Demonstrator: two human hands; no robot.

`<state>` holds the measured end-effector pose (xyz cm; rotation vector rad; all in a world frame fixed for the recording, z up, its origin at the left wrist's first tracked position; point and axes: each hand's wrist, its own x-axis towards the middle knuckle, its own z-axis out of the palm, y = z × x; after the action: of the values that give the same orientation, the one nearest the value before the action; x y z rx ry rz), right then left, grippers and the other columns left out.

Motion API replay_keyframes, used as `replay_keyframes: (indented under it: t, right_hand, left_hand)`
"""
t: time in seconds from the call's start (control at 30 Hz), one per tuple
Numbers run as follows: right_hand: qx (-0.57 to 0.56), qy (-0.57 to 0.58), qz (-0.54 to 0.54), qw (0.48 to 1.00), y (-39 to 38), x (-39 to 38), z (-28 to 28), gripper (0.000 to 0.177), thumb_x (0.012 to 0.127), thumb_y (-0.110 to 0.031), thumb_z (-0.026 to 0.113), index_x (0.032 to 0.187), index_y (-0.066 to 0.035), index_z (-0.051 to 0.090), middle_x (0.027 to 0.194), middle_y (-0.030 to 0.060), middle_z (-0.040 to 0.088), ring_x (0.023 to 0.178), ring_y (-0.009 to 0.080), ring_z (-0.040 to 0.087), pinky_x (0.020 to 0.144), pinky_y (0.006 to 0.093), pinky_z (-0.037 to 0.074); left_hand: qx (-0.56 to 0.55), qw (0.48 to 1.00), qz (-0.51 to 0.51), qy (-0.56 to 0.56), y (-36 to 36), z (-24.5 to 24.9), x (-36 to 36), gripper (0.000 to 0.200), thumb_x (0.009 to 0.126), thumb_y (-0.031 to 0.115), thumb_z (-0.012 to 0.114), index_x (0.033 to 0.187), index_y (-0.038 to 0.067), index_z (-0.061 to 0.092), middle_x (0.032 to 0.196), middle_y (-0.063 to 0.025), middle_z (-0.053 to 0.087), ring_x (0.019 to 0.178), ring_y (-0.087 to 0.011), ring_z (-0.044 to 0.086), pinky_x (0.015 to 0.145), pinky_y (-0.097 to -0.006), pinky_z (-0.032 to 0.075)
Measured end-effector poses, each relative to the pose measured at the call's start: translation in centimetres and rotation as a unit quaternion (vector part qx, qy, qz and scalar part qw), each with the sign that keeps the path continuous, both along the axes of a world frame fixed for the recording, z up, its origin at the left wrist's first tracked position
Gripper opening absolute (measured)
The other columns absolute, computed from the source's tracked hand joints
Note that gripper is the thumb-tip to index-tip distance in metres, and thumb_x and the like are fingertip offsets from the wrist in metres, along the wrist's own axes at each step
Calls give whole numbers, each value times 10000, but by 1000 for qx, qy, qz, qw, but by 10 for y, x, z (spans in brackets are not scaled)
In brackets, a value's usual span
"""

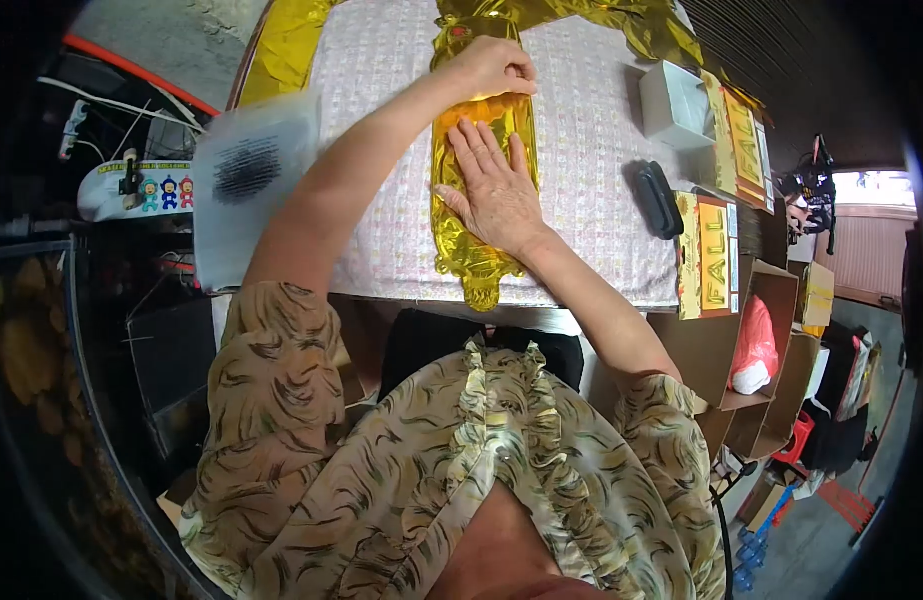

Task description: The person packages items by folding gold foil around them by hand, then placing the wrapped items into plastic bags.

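Observation:
A shiny gold foil piece (481,250), with a scalloped end and a small rounded tab, lies lengthwise on the light patterned cloth (381,230). My right hand (494,195) rests palm down on the middle of the foil, fingers spread and thumb to the left. Farther up, my left hand (489,70) lies across the foil with its fingers curled together near the foil's right edge. What those fingers grip, if anything, is hidden. A reddish mark shows on the foil beyond my left hand.
More gold foil (281,50) lies along the table's far edge. At left is a translucent plastic sheet (251,180) with black marks. To the right are a white open box (676,105), a black case (658,200), "FALL" packages (714,255) and cardboard boxes (761,350).

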<state>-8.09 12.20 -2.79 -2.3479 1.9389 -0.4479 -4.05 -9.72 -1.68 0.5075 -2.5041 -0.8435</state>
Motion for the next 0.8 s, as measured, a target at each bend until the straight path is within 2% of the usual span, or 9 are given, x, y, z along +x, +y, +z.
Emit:
replay_keyframes:
  t: [0.1,0.27,0.37,0.47,0.53,0.57,0.63,0.73,0.8]
  right_hand:
    - [-7,9,3,1000,0,0,-1,779,1052,-569,431,1619,-56,282,1683,143,277,1571,318,217,1252,587,152]
    - [0,39,24,999,3,0,-2,772,1059,-563,413,1617,-44,285,1684,145,276,1569,325,220,1249,591,149]
    - [13,21,57,998,21,5,2,782,1059,-574,398,1617,-40,277,1684,158,267,1568,328,217,1259,569,135]
    - [27,-75,110,991,37,-2,15,720,1078,-521,412,1584,-13,345,1642,193,341,1549,344,264,1268,508,166]
    - [214,-301,189,910,39,-23,49,612,1097,-418,447,1539,5,425,1589,218,423,1519,353,337,1256,444,242]
    - [157,-365,94,913,36,-33,54,525,1098,-326,486,1500,11,480,1555,225,473,1479,362,409,1226,426,313]
    - [-2,-329,-54,943,8,-58,61,495,1102,-292,455,1481,26,480,1572,243,447,1470,388,411,1221,419,317]
    - [-57,-249,-54,965,-44,-98,31,519,1100,-301,425,1508,18,440,1555,259,453,1473,411,388,1229,443,291]
    - [-115,-25,-139,983,-64,-112,-12,541,1098,-338,413,1526,-8,411,1553,252,451,1463,405,395,1212,486,300]
  left_hand:
    - [-9,999,39,32,-2,-18,2,219,872,266,818,991,90,764,929,-27,689,826,-143,690,751,-290,560]
    - [-16,997,51,54,-4,-29,0,220,870,287,821,984,109,758,935,-10,679,820,-138,686,753,-271,574]
    - [-24,995,44,86,-4,-34,-2,238,816,315,845,930,132,745,926,-30,690,829,-194,700,765,-316,567]
    - [-35,994,46,92,-3,-35,-3,241,818,318,845,919,127,738,922,-33,687,833,-197,700,759,-323,569]
    - [-48,993,62,93,-1,-37,-4,241,812,327,850,894,133,732,906,-30,682,811,-190,700,753,-329,576]
    - [-45,993,60,95,-2,-37,-3,241,812,327,850,894,133,732,906,-30,682,811,-190,700,753,-329,576]
    - [-93,992,52,63,0,-32,-2,225,899,303,792,995,106,743,954,-16,682,830,-169,692,754,-291,580]
    - [-7,998,49,41,2,-24,1,221,928,289,756,1018,87,744,961,-29,685,850,-192,702,774,-310,576]
    - [-52,998,35,21,-4,-13,13,231,942,282,740,1026,67,753,1024,-41,719,830,-220,712,768,-326,576]
